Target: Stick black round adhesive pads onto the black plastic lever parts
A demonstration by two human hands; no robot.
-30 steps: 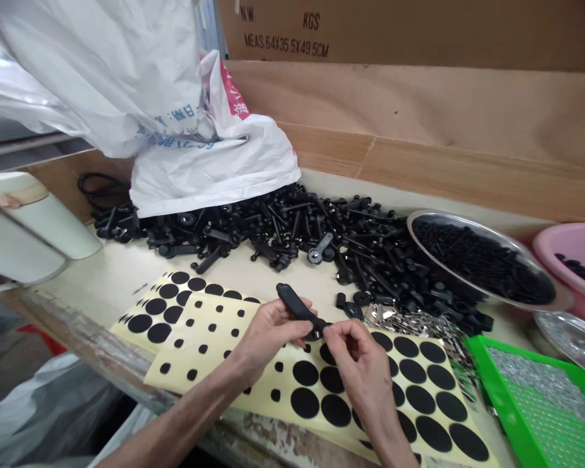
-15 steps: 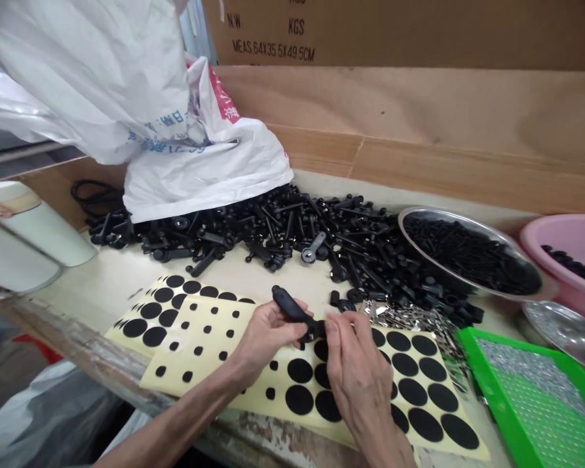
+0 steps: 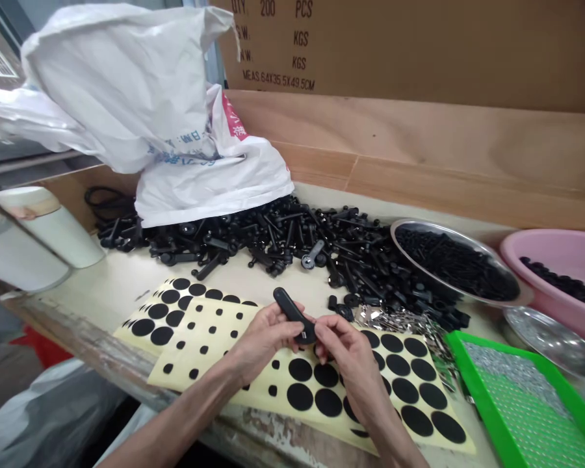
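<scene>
Black handle (image 3: 288, 307) turned; smooth, rounded ends, pale mark.

Two hands (image 3: 268, 333), one held black handle (image 3: 288, 307) — one pink basin (image 3: 548, 248), one green tray (image 3: 482, 393).

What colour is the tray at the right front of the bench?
Bright green; the head view shows the tray best.

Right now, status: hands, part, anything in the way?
Left hand gripping black handle. Right hand at its wide end, grip unclear. Sticker sheet beneath; pile of black parts beyond, apart from hands.
</scene>
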